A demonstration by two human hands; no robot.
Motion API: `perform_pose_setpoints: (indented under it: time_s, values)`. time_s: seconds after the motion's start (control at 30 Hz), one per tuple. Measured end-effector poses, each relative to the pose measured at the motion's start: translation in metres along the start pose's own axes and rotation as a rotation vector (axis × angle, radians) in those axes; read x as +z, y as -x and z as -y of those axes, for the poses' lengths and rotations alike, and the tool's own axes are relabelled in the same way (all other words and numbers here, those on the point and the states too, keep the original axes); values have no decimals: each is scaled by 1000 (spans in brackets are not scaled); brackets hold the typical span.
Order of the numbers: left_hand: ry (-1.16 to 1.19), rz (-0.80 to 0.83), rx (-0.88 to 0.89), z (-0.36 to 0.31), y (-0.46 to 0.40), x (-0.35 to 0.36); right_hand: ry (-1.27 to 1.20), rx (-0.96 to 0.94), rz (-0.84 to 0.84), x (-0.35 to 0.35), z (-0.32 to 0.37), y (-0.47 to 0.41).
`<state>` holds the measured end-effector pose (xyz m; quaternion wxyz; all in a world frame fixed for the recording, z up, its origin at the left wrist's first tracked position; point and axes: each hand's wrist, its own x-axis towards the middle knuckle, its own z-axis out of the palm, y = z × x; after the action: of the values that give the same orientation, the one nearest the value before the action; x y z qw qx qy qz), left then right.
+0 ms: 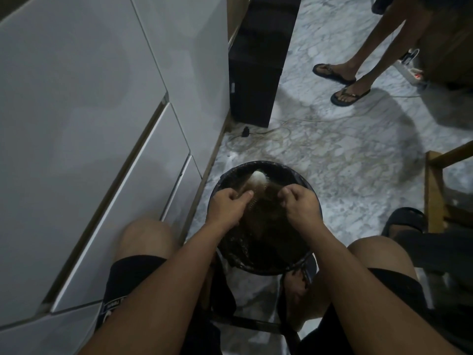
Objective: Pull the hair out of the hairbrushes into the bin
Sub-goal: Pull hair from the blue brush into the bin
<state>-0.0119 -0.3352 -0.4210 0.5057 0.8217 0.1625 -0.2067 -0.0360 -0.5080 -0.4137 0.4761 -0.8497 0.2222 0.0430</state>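
Both hands work over the bin (263,166): the left hand (226,204) is clenched around a white hairbrush (257,179), and the right hand (299,203) pinches brown hair (271,196) stretched from its bristles. The black-lined bin stands on marble floor (345,149) between the person's knees, beside white cabinets (89,111).

Grey-white marbled floor (358,160). Round black bin (313,198) is set on it beside the white cabinet (102,124). Loose cable (276,131) is coiled by a black speaker (256,73); white power strip (412,73) is laid far right.
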Motion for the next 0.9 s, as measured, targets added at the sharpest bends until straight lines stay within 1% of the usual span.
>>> perform_pose_setpoints:
  time_s: [0.1,0.17,0.2,0.27,0.33,0.43,0.5,0.57,0.6,0.7,0.77,0.83,0.9]
  values:
    - [155,-116,-123,-1,-5,-8,-144,20,-38,-5,-1,1]
    - [202,-102,-129,-1,-8,-9,-206,62,-49,-10,1,1]
    - [228,-75,-117,-1,-10,-8,-197,70,-30,-11,1,1]
    - [250,4,-98,-3,-7,-4,-156,67,49,-10,0,2]
    - [240,66,-67,-3,-3,0,-198,80,133,-5,2,7]
    - [207,117,-33,-4,0,2,-284,73,240,3,3,10]
    - [212,123,-11,-4,1,3,-321,83,337,6,4,9]
    - [220,102,5,-3,0,3,-322,109,406,6,6,10]
    - [213,85,15,-3,-1,2,-265,99,420,6,8,11]
    - [171,17,9,-3,-3,0,-52,37,404,4,14,14]
    - [176,-80,-38,-3,-5,-3,1,67,403,-1,15,14]
    - [271,-171,-100,-3,-8,-6,27,114,414,-4,14,12]
    - [375,-208,-133,-3,-11,-9,33,167,385,-5,10,8]
